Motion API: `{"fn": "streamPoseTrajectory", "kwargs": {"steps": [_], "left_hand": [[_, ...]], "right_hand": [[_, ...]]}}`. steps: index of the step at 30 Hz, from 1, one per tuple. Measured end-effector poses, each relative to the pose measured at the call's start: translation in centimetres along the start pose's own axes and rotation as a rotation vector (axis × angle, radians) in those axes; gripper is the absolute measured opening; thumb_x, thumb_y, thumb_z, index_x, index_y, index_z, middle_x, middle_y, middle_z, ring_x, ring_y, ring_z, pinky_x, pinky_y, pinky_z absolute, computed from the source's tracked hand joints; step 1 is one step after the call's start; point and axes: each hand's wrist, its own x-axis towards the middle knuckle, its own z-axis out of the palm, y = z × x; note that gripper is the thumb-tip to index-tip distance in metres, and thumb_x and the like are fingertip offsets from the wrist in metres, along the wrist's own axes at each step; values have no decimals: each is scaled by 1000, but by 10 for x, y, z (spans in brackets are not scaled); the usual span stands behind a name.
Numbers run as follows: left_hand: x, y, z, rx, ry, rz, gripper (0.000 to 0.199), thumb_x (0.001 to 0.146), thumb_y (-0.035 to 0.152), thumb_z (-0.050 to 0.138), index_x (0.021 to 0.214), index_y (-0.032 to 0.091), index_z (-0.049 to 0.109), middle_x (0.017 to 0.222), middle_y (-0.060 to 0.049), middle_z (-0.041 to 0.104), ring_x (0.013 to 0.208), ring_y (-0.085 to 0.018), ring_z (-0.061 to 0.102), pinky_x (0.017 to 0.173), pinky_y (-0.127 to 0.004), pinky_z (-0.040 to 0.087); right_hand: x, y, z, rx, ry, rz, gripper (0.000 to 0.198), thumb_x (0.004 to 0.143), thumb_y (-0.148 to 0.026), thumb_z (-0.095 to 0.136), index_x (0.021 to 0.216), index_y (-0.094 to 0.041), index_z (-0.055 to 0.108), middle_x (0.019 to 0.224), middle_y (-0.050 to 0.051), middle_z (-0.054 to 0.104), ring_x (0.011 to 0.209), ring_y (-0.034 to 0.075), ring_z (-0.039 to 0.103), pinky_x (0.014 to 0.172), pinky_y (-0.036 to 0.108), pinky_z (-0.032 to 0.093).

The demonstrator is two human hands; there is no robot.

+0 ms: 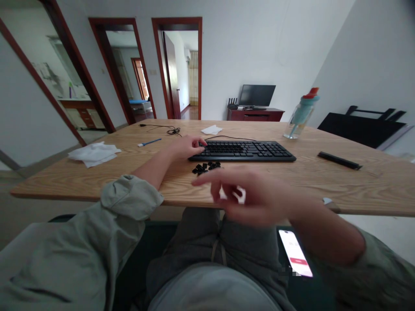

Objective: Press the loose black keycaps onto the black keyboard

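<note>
My left hand (184,147) curls at the keyboard (266,149)'s left end, grip unclear; my blurred right hand (256,194) crooks nearer, hold untellable. Behind it, loose keycaps (214,165) dot the desk (175,186). I judge keycap work underway, calling for a precise pinch.

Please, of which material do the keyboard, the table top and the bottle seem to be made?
Keyboard: probably plastic, mostly matt; the black keys and casing look moulded.
Table top: wood or wood-look laminate, low sheen; streaky grain shows.
Bottle: clear plastic or glass, smooth and see-through; its teal and orange lid looks like opaque plastic.
</note>
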Motion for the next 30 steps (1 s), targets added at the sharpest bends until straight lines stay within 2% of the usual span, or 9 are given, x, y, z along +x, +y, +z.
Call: {"fn": "streamPoseTrajectory", "kwargs": {"steps": [2,4,7,12,15,19,24,27,30], "left_hand": [[2,7,3,-16,-79,38,36,79,36,63,107,15,72,90,-4,71,71,-14,59,65,-24,44],[7,13,8,17,-135,62,36,79,38,63,106,15,73,89,-4,72,70,-14,59,63,-24,43],[15,20,16,78,-156,87,38,81,40,62,110,16,73,85,-3,71,67,-14,58,60,-24,42],[16,24,20,69,-137,93,31,80,29,61,104,15,74,83,-3,69,67,-13,57,64,-24,44],[10,20,17,33,-93,56,30,81,27,60,105,14,73,78,-2,67,63,-12,55,61,-24,43],[13,11,14,-80,-13,33,28,81,28,62,102,14,73,81,-3,68,66,-12,56,60,-23,44],[43,5,17,-277,52,11,36,81,39,71,106,12,72,83,-6,70,69,-13,58,64,-25,46],[59,-2,21,-337,119,-43,34,81,35,72,107,12,72,80,-6,70,67,-13,58,64,-25,46],[66,-12,28,-265,128,-28,32,78,31,74,104,12,73,85,-6,72,74,-14,61,69,-26,48]], "right_hand": [[13,48,-24,-122,31,232,38,81,-24,59,117,-20,70,76,0,66,59,10,53,54,22,40],[19,93,-41,-200,-53,407,35,77,-26,64,110,-18,72,77,1,66,61,11,54,56,22,39],[19,132,-45,-191,-108,490,38,74,-29,68,109,-16,71,80,2,66,67,13,57,60,23,41],[18,135,-26,-136,-88,508,29,73,-32,68,97,-17,73,78,1,67,66,14,57,61,25,41],[16,139,-22,-151,-49,530,24,74,-29,67,93,-16,71,75,1,66,65,14,56,59,25,40],[19,160,-29,-178,177,456,20,74,-29,68,90,-16,65,80,2,66,68,14,56,62,25,41],[53,186,-41,-271,480,403,17,76,-21,67,92,-14,66,89,5,70,79,17,61,73,27,45],[74,194,-41,-276,559,401,20,78,-19,66,98,-14,69,94,6,73,85,18,65,81,29,48],[80,197,-37,-292,573,410,20,79,-19,68,97,-15,72,95,6,75,88,19,67,84,30,49]]}}
